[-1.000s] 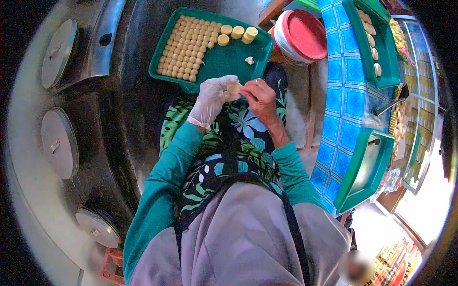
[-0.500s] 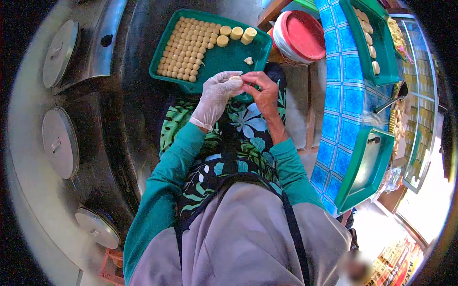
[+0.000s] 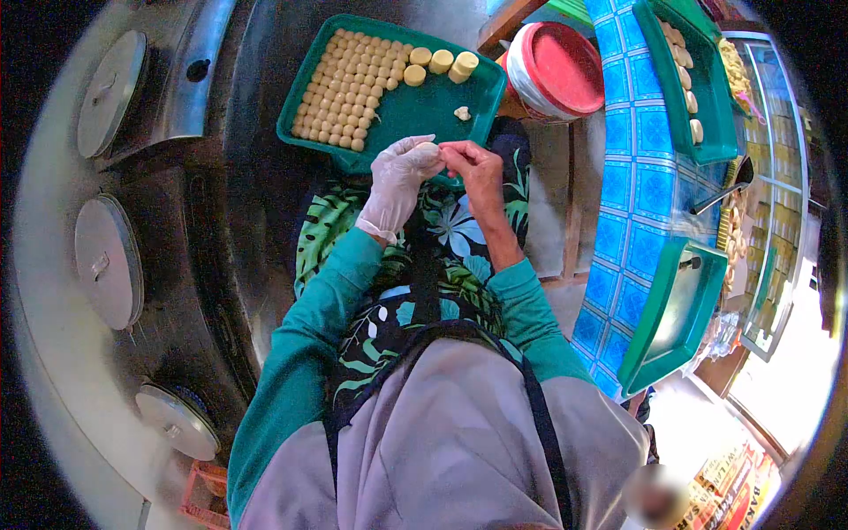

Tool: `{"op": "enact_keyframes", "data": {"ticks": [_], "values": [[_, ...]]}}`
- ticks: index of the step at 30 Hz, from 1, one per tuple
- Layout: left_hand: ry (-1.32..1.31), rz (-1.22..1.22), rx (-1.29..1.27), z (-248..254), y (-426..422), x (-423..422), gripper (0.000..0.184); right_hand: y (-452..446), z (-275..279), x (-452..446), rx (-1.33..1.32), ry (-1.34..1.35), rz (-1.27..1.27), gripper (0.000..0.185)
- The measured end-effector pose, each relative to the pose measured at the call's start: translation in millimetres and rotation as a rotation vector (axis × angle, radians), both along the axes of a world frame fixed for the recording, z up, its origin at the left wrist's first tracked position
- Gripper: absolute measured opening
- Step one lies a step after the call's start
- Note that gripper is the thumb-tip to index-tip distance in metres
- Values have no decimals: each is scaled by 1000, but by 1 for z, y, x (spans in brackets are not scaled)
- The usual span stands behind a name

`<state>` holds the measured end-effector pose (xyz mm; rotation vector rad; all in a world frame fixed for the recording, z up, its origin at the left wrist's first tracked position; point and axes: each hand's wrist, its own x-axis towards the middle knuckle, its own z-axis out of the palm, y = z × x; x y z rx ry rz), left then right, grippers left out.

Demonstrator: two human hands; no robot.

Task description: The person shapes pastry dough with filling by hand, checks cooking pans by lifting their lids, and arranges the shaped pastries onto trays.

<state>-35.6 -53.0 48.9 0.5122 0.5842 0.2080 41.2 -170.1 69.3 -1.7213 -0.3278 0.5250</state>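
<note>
Compared with half a second ago, the pale dough piece [image 3: 427,147] has been brought slightly to the left, and less of it is shown. It is held above the near rim of the green tray [image 3: 422,113], between the thumb and curled fingers of the gloved left hand [image 3: 394,181]. The bare right hand [image 3: 480,175] has also been shifted left; its thumb and forefinger are brought nearly together at the piece's right side, but whether dough is pinched there cannot be told. By judgement, this piece is still being shaped.

In the tray, no change is seen: the left part is filled by close rows of dough balls [image 3: 343,93], and flat-topped dough rounds [image 3: 442,61] are placed at the far side. Bare room is left in the near right part, where only a small white lump [image 3: 463,113] is found. Beyond the right rim, space is limited by the red-lidded bucket [image 3: 565,69]
</note>
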Motion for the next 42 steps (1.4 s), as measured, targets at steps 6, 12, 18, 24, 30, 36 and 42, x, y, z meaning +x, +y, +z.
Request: {"op": "enact_keyframes", "data": {"ticks": [6, 12, 18, 24, 30, 36, 42], "values": [[78, -29, 28, 1, 4, 1, 29, 0, -5, 4, -4, -329, 75, 13], [147, 98, 325, -4, -6, 5, 25, 5, -9, 3, -124, -339, 25, 9], [160, 114, 429, -6, -9, 4, 23, 1, -12, 8, -36, 66, -30, 8], [54, 80, 122, 3, 20, 1, 29, 5, -3, 48, -13, -103, -161, 9], [-210, 32, -202, 28, 30, -3, 39, 34, -39, 101, -788, -1017, 265, 14], [-298, -142, -61, 47, 33, -16, 47, 42, -30, 95, -966, -1093, 340, 11], [-247, -125, -14, 55, 30, -15, 36, 6, 51, 13, 24, -355, 70, 13]]}}
